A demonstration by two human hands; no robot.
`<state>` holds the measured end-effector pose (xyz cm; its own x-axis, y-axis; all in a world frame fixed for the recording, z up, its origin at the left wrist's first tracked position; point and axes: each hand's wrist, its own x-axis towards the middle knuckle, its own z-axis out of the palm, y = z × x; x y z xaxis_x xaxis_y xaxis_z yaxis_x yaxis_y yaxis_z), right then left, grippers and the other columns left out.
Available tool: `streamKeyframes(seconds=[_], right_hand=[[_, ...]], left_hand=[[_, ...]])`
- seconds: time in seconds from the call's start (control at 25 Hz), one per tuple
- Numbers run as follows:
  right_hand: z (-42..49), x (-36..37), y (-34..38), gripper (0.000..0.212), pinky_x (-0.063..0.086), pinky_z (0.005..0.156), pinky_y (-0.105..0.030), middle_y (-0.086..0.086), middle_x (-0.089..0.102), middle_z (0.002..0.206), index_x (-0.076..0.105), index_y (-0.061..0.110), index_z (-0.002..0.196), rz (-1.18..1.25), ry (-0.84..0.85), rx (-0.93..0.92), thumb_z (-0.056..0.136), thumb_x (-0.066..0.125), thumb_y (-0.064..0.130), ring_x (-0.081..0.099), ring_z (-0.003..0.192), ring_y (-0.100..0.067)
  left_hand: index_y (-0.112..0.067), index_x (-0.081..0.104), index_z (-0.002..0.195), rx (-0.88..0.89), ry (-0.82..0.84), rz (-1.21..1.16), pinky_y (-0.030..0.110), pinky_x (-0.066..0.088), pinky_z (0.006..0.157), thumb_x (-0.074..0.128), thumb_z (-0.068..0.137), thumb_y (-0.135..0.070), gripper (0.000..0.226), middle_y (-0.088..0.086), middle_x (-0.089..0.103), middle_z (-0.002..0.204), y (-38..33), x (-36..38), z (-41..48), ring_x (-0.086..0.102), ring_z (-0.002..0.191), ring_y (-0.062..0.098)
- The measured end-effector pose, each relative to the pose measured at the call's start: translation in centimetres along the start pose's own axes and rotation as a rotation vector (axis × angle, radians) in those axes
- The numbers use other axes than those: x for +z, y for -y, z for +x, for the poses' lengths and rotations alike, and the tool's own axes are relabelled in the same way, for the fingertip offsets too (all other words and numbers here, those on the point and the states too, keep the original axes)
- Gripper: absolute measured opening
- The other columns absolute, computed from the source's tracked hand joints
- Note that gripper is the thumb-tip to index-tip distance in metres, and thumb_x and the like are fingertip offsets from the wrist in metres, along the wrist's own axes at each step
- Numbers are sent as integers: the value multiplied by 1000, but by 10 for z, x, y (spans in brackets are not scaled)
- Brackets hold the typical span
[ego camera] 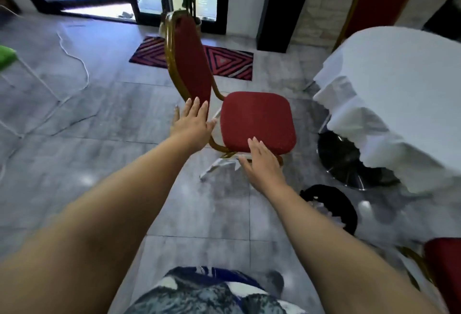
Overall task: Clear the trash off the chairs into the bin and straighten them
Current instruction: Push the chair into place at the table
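While the grey tiled floor (74, 114) is stretching across most of the view, a round table (399, 89) under a white cloth is filling the right side. The chair (257, 121) is standing in the middle of the floor, just left of the table and side-on to the camera. It is showing a square, deep red padded seat, a tall red backrest rising on the left, and a gold-coloured metal frame curving round both. A second red chair (379, 1) is standing behind the table, and a corner of a third red chair (444, 263) is showing at the lower right. A black bin (349, 214) is sitting on the floor near the table's dark base, with pale scraps lying inside it. A patterned red rug (224, 61) is lying beyond the chair. A crumpled white paper (217, 166) is lying on the floor under the chair's near edge. The left hand (193, 124) is reaching out with fingers straight and spread at the foot of the backrest; whether it is touching is unclear. The right hand (264, 164) is likewise flat and holding nothing, its fingertips lying over the near edge of the seat.
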<state>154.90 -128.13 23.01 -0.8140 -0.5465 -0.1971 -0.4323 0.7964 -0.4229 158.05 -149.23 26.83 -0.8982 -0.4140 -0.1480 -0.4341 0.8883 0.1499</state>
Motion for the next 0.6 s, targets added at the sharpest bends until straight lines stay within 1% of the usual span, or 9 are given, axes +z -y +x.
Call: streamKeyframes(seconds=[0.12, 0.24, 0.44, 0.6], right_hand=[[27, 12, 52, 65, 14, 123, -40, 1, 14, 165, 16, 18, 156, 3, 8, -39, 102, 29, 52, 8, 152, -17], [62, 23, 87, 65, 15, 122, -40, 1, 15, 164, 16, 19, 156, 4, -19, -82, 101, 28, 52, 10, 152, -17], [147, 35, 139, 65, 18, 122, -41, 1, 13, 165, 14, 19, 156, 32, -65, -164, 102, 30, 50, 9, 152, -15], [216, 35, 182, 65, 13, 122, -37, 2, 5, 166, 8, 20, 157, 43, -110, -204, 103, 30, 49, 3, 152, -13]], left_hand=[[-22, 2, 154, -38, -30, 2, 46, -7, 118, 12, 99, -53, 64, 2, -5, 163, 48, -17, 27, -9, 149, 20], [-21, 1, 154, -57, -49, -21, 46, -7, 118, 11, 99, -52, 64, 3, -5, 163, 79, -28, 58, -10, 149, 21], [-19, 0, 154, -61, -93, -45, 45, -6, 118, 12, 102, -46, 61, 5, -6, 163, 130, -45, 129, -10, 149, 21], [-20, 1, 154, -103, -85, -52, 43, -6, 119, 13, 102, -45, 59, 4, -7, 163, 173, -71, 187, -10, 149, 21]])
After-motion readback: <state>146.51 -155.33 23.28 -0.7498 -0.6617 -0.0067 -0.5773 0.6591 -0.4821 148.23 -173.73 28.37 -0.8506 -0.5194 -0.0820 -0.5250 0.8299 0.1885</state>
